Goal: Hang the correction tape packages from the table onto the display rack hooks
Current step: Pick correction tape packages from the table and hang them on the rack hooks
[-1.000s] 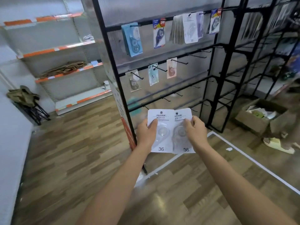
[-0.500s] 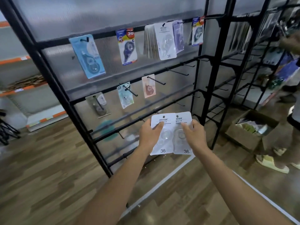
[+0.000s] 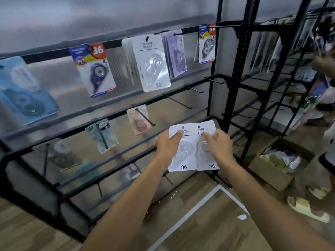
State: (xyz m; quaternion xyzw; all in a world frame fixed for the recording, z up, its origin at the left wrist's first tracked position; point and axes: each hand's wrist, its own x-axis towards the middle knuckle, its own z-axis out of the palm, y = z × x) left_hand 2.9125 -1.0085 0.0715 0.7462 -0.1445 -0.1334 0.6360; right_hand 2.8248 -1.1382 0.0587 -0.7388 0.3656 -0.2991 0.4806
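Two white correction tape packages, the left package (image 3: 182,147) and the right package (image 3: 206,144), are held side by side in front of the black display rack (image 3: 230,73), their inner edges overlapping or touching; each shows "36" at its foot. The left hand (image 3: 167,144) grips the left package from its nine o'clock edge, thumb curled over the card face. The right hand (image 3: 220,144) grips the right package from three o'clock, thumb pressed on the front, the other fingers curled behind.

At twelve o'clock from the packages, a stack of matching white packages (image 3: 151,62) hangs on a top-rail hook. Toward eleven o'clock hangs a blue-and-yellow package (image 3: 94,69), toward one o'clock a similar one (image 3: 206,45). A pink package (image 3: 139,119) hangs on the lower rail at ten o'clock, beside bare hooks (image 3: 179,100).

At three o'clock on the floor, an open cardboard box (image 3: 268,171) holds a loose heap of packaged goods, too blurred to identify. Beside it stands someone's sandalled foot (image 3: 308,209).
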